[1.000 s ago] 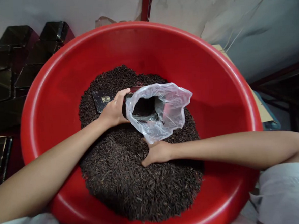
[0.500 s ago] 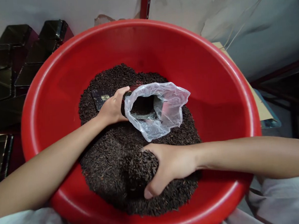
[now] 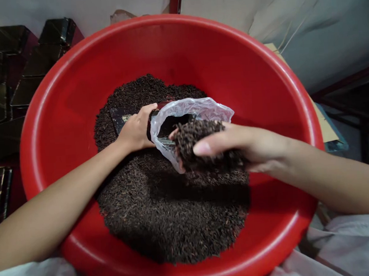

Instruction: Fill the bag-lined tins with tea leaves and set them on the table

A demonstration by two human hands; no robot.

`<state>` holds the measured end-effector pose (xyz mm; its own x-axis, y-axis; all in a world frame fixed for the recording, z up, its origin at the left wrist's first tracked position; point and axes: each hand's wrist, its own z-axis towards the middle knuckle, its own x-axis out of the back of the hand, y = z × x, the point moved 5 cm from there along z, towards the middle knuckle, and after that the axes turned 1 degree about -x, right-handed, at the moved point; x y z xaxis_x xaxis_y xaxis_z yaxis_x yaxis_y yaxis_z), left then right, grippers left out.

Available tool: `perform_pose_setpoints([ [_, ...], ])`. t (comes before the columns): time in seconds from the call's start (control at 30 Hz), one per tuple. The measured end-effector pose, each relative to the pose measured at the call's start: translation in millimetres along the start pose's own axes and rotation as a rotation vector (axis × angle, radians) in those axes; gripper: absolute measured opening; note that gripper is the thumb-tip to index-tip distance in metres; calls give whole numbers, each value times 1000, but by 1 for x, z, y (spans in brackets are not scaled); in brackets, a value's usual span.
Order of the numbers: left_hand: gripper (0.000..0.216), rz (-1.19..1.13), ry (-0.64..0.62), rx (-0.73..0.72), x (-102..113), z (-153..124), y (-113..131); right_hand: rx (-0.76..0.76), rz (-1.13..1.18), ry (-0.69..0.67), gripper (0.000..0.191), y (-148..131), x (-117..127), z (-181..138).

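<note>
A big red plastic basin (image 3: 76,99) holds a heap of dark loose tea leaves (image 3: 164,214). A dark box with a gold label (image 3: 122,117) lies tilted on the heap, lined with a clear plastic bag (image 3: 201,108) whose mouth faces me. My left hand (image 3: 137,130) grips the box near its opening. My right hand (image 3: 235,145) is cupped and raised at the bag's mouth, carrying a handful of tea leaves (image 3: 194,141). The box's inside is mostly hidden by the bag and the handful.
Several dark glossy boxes (image 3: 14,61) are stacked to the left of the basin. A flat cardboard sheet (image 3: 324,129) lies at the right behind the rim. A pale wall rises behind. Light cloth over my lap (image 3: 350,244) shows at the bottom.
My right hand scooped into the heap near the front, closed on leaves, then lifted them up to the bag's mouth. My left hand kept its hold on the box.
</note>
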<state>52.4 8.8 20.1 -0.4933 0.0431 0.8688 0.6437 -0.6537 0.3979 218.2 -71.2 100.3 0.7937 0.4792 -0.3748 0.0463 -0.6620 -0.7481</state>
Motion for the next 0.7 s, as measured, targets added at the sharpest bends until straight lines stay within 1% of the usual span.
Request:
perform_pose_setpoints([
  [0.1,84,-5,3,-14,0,0,0,108,18,167,36,-3,17,14],
  [0.2,86,-12,14,-17,0,-1,2,210,-28,285,37,-2,31,28],
  [0.27,89,-19,26,22,0,-1,1,308,-102,311,39,-4,35,33],
  [0.33,92,-30,33,94,1,0,0,394,-197,303,40,-8,33,32],
  [0.43,93,-45,48,200,6,3,-3,497,-393,310,32,-14,26,20],
  [0.5,95,-61,84,268,11,5,-7,651,-556,370,25,-21,21,5],
  [0.6,99,-112,161,381,17,6,-17,991,-786,481,17,-27,15,-16],
  [0.63,101,-132,193,415,17,5,-22,1117,-867,492,14,-27,13,-20],
  [0.67,102,-149,222,442,17,5,-25,1236,-955,469,12,-24,9,-22],
  [0.7,103,-163,249,459,17,4,-28,1339,-1040,412,11,-19,6,-21],
])
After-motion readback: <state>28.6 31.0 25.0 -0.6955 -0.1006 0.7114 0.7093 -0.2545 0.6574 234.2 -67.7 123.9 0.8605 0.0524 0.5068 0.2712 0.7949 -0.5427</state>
